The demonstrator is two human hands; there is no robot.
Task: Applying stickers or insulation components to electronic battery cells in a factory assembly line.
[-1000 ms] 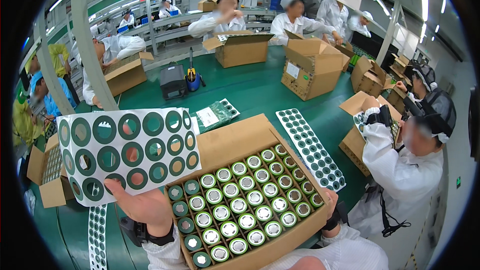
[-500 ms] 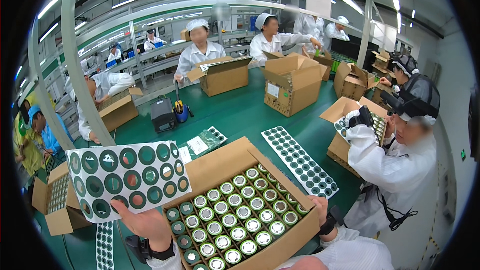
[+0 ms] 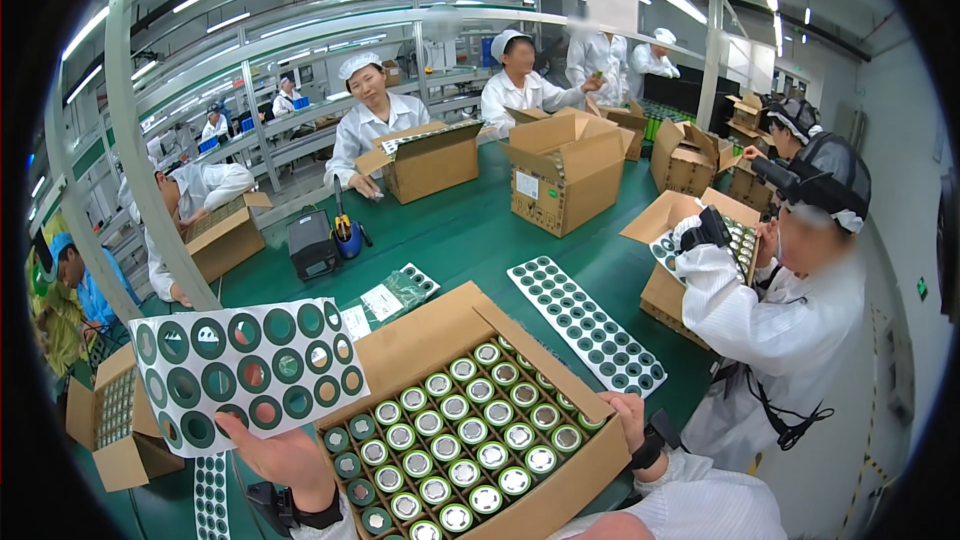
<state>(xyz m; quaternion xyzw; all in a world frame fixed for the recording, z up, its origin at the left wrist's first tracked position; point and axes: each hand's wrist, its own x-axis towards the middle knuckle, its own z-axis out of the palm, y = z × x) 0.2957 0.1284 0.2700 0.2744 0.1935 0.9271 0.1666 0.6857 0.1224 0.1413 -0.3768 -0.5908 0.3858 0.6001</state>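
Observation:
My left hand [image 3: 285, 465] pinches the lower edge of a white sheet of dark green ring stickers [image 3: 235, 377], thumb in front, and holds it up and tilted. Some of the ring centres are see-through. Below and to the right stands an open cardboard box [image 3: 410, 337], its inside split by brown dividers. Upright green-sleeved cylindrical battery cells [image 3: 453, 407] with bare metal tops fill its slots. Along the left column, the cell tops carry dark green rings [image 3: 347, 465]. My right hand [image 3: 627, 422] is closed over the box's right wall near its corner.
Another ring sheet [image 3: 590, 328] lies on the green table [image 3: 440, 250] beyond the box. A bagged pack [image 3: 395, 295], a black device [image 3: 313, 243] and a blue tool holder [image 3: 347, 240] sit farther back. Co-workers with boxes [image 3: 567, 175] surround the table; one person [image 3: 780, 280] works close at right.
The view has shifted a little, so most things sit slightly farther left. Both my hands keep their holds. Across the table, a co-worker's hand has moved off the tool holder.

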